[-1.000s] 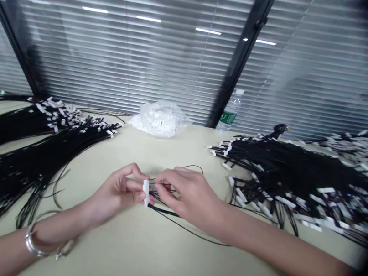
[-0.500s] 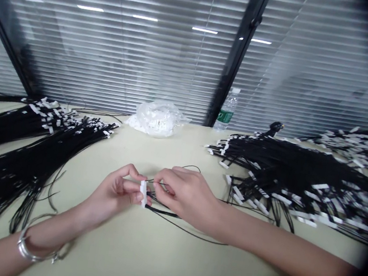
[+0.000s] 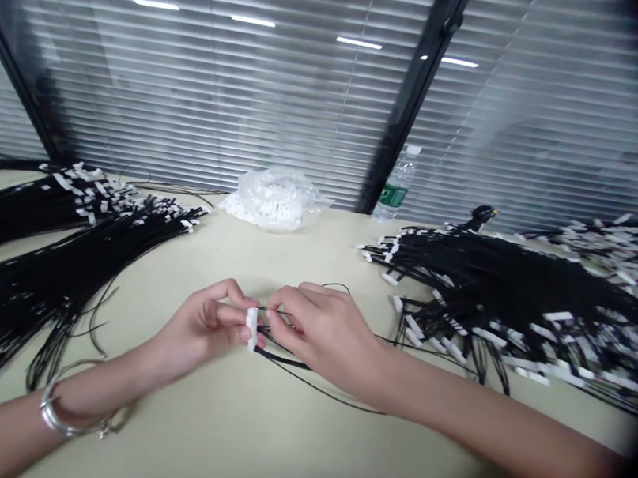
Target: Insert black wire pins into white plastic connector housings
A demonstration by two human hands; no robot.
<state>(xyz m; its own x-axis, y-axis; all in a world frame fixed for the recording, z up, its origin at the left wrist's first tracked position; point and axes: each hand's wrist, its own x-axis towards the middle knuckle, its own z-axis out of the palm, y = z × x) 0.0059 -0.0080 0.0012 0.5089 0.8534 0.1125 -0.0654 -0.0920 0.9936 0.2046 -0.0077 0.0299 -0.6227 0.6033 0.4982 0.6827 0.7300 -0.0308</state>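
Observation:
In the middle of the head view, my left hand [image 3: 215, 321] pinches a white plastic connector housing [image 3: 251, 329], held roughly upright between thumb and fingers. Several black wires [image 3: 283, 359] run from the housing's right side, passing below and behind my right hand [image 3: 320, 335]. The thumb and forefinger of that hand are closed on a thin black wire [image 3: 262, 309] close to the housing's upper end. Whether the wire's tip sits inside the housing is too small to tell. A loop of wire [image 3: 338, 286] shows above my right knuckles.
Bundles of black wires with white connectors [image 3: 134, 231] lie at left. A larger pile of connectored wires [image 3: 503, 290] covers the right side. At the back stand a clear plastic bag of white parts [image 3: 280, 200] and a water bottle [image 3: 395, 186], before window blinds [image 3: 226, 97].
The view has shifted slightly. My left hand still grips the housing, and my right fingers stay on the wire near its upper end, with little visible movement.

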